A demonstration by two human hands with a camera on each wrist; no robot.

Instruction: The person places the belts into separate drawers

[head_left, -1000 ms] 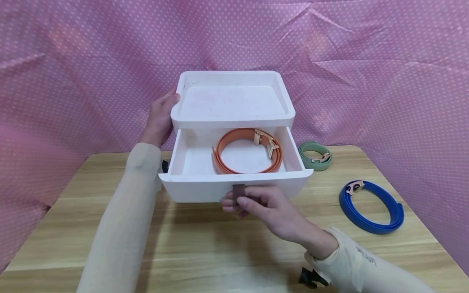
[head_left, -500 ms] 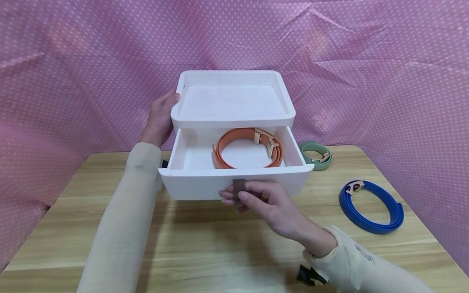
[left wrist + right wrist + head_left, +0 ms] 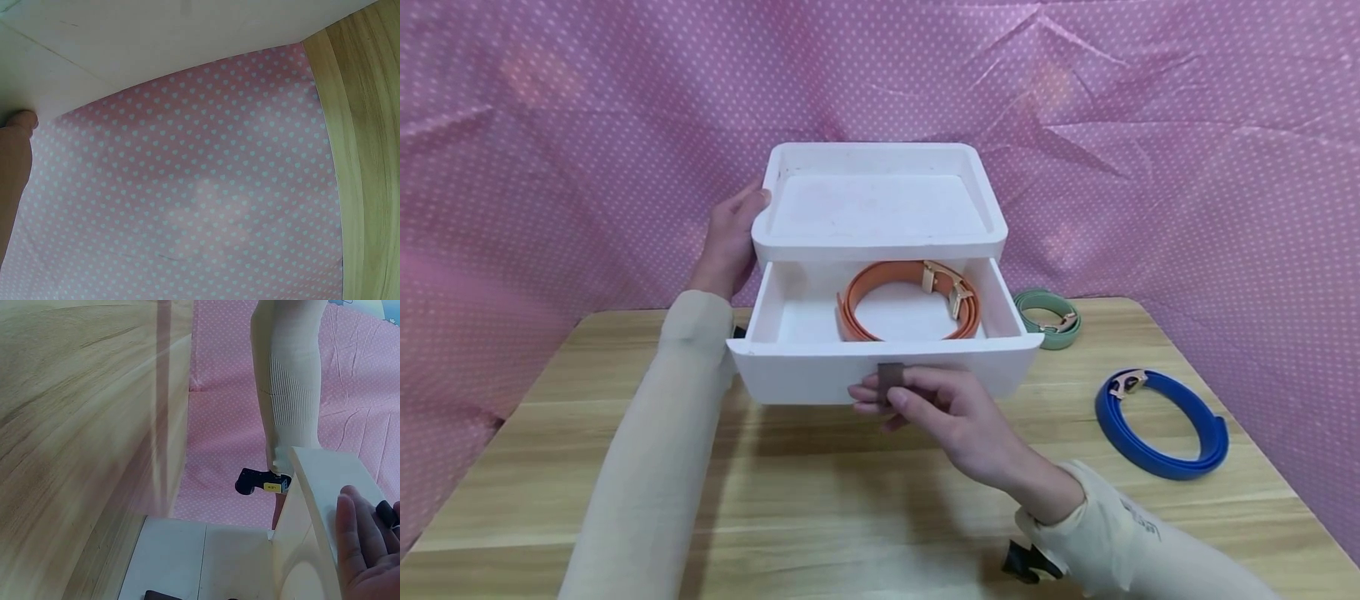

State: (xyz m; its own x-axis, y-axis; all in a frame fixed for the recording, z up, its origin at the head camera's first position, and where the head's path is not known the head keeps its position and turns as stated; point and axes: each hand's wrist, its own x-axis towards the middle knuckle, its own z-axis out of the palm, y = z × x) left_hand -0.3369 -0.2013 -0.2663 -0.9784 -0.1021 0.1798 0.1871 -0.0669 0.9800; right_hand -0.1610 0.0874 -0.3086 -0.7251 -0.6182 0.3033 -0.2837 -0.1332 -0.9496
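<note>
A white drawer unit (image 3: 880,250) stands on the table, its upper drawer (image 3: 820,375) pulled out. Inside that drawer lies a coiled orange belt (image 3: 865,287) with a gold buckle; the drawer front hides its near edge. My right hand (image 3: 958,425) pinches the brown pull tab (image 3: 891,379) on the drawer front. In the right wrist view the fingers (image 3: 369,540) lie near the white front. My left hand (image 3: 726,237) holds the unit's left side, thumb on the top rim; most other fingers are hidden. The left wrist view shows one digit (image 3: 22,128) touching the white side.
A coiled green belt (image 3: 1048,321) lies right of the unit, and a coiled blue belt (image 3: 1161,425) nearer the table's right edge. Pink dotted cloth (image 3: 880,75) hangs behind the wooden table (image 3: 820,500). Below the drawer, a white lower panel (image 3: 169,556) shows.
The drawer front and my right hand have shifted slightly up in the head view, so the front covers more of the orange belt. My left hand stays in place.
</note>
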